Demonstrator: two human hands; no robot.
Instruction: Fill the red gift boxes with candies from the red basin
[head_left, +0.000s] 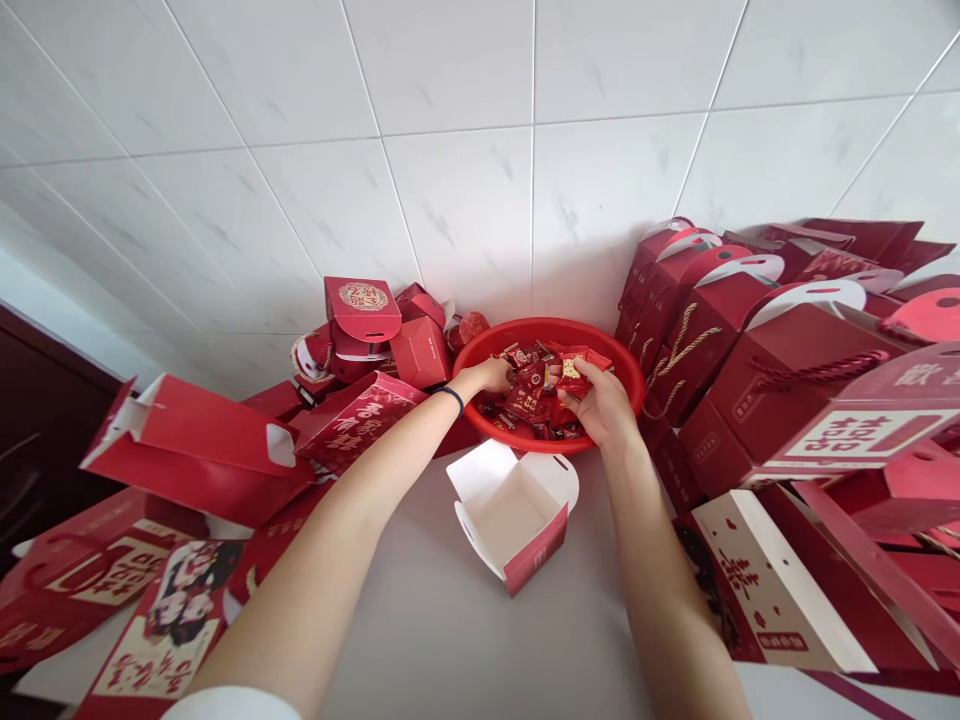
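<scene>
A red plastic basin [641, 385] holds a heap of small red wrapped candies [529, 400]. My left hand [493, 375] dips over the basin's left side, its fingers curled down among the wrappers, their tips hidden. At the right side, my right hand [604, 405] pinches a red candy packet [571, 370] with a cream patch between thumb and fingers. In front of the basin, between my forearms, stands an open red gift box [536, 555] with its white inside [510, 510] showing and its flaps folded out.
Finished-looking red gift boxes with rope handles [757, 370] crowd the right side. More red boxes [364, 310] and bags [202, 450] lie to the left. Behind the basin rises a white tiled wall [457, 200]. Everything rests on a grey tabletop [480, 650].
</scene>
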